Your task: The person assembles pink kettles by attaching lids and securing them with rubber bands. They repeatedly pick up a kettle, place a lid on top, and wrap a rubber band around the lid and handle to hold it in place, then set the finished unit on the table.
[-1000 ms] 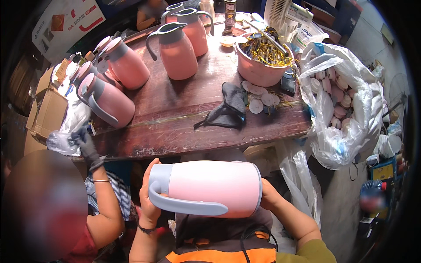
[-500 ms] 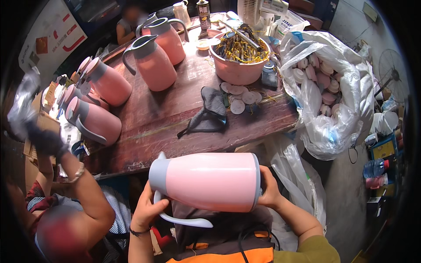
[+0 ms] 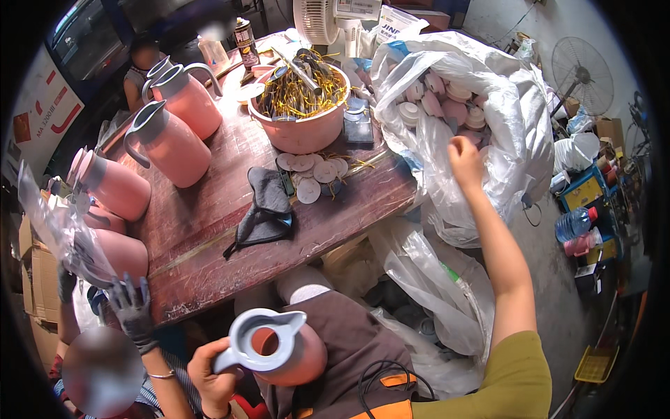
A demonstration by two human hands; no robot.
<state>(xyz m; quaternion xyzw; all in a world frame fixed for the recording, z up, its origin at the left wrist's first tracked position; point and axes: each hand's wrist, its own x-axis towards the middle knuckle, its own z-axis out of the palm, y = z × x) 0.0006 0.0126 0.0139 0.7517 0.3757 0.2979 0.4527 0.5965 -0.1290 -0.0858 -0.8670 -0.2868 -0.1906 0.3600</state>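
Observation:
My left hand [image 3: 213, 373] grips the grey handle of a pink jug [image 3: 306, 356]. The jug stands tilted over my lap, its grey rim and open mouth facing up, with no lid on. Out to the right, my right hand [image 3: 466, 165] is at the near side of a big white plastic bag [image 3: 513, 164] filled with pink and white lids [image 3: 453, 112]. Its fingers are curled in, and whatever they might hold is hidden.
At left, a co-worker's gloved hand [image 3: 130, 311] is by a clear plastic bag [image 3: 66, 241]. Several pink jugs [image 3: 171, 150], a tub of tied black pieces [image 3: 296, 133], white discs [image 3: 307, 190] and a dark cloth [image 3: 265, 206] occupy the table [image 3: 199, 223].
The jug went from lying sideways between both hands to mouth-up in my left hand. My right hand let go of its base and moved to the lid bag. The view shifted right.

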